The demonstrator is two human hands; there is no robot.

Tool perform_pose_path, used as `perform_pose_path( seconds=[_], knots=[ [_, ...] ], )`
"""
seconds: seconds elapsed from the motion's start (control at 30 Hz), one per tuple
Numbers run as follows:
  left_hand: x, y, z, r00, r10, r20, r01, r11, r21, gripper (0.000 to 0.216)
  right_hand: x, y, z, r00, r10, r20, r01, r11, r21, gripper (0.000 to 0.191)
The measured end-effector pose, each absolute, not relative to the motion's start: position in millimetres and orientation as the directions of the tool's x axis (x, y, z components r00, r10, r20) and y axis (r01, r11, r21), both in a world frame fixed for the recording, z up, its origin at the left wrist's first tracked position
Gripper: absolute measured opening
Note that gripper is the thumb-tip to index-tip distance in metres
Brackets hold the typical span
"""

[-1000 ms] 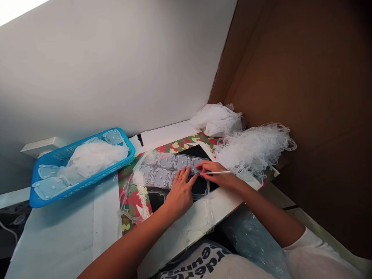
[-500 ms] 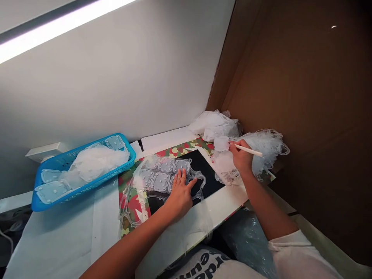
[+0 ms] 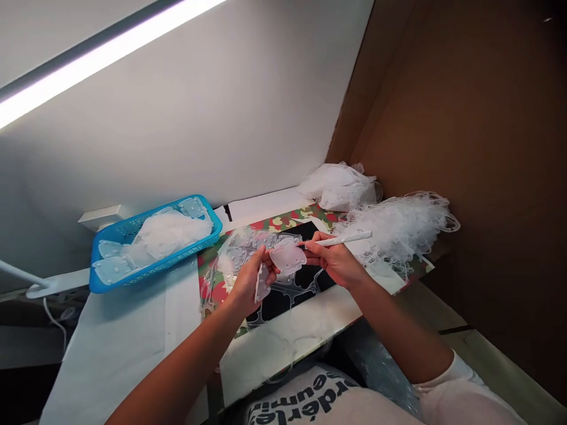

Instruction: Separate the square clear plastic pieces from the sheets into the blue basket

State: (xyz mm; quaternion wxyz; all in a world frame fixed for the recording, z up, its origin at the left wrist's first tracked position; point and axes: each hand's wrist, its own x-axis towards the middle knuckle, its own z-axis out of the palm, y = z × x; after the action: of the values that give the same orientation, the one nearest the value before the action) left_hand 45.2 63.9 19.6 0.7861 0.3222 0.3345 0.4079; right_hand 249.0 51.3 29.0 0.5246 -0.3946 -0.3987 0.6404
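My left hand (image 3: 248, 282) is closed on a small clear, studded silicone pad (image 3: 262, 284), which stands tilted against the fingers. Between my two hands, a second, frosted pad (image 3: 287, 256) is held up, its left edge at my left fingertips. My right hand (image 3: 339, 261) grips a slim white pen-like tool (image 3: 348, 238), and its fingertips meet that pad's right edge. What tip the tool has is too small to tell. Beneath them lies a clear moulded sheet (image 3: 234, 255) of joined pads with thin trimmings, on a black mat (image 3: 305, 227) over a camouflage-patterned board (image 3: 283, 218).
On the left stands a blue basket (image 3: 155, 271) heaped with loose pads. A tangled pile of clear trimmings (image 3: 403, 227) sits to the right, with a white translucent heap (image 3: 339, 186) behind it. A cardboard wall (image 3: 465, 118) bounds the right side; a lamp tube (image 3: 110, 56) hangs above.
My left hand has lifted off the sheet and now holds a pad. My right hand has come left from the trimmings pile, with the tool, to meet it. The view has shifted slightly.
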Motion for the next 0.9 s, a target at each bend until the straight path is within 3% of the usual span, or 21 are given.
perform_pose_path(
  seconds=[0.2,0.9],
  knots=[
    [25,53,10,0.414,0.845,-0.339,-0.4,0.503,0.766,0.038,242,51,22,-0.186,0.973,-0.136,-0.354,-0.195,-0.915,0.034],
    [12,45,7,0.405,0.84,-0.362,-0.413,0.522,0.746,0.035,228,49,12,-0.219,0.949,-0.225,-0.323,-0.288,-0.901,0.037]
  ],
)
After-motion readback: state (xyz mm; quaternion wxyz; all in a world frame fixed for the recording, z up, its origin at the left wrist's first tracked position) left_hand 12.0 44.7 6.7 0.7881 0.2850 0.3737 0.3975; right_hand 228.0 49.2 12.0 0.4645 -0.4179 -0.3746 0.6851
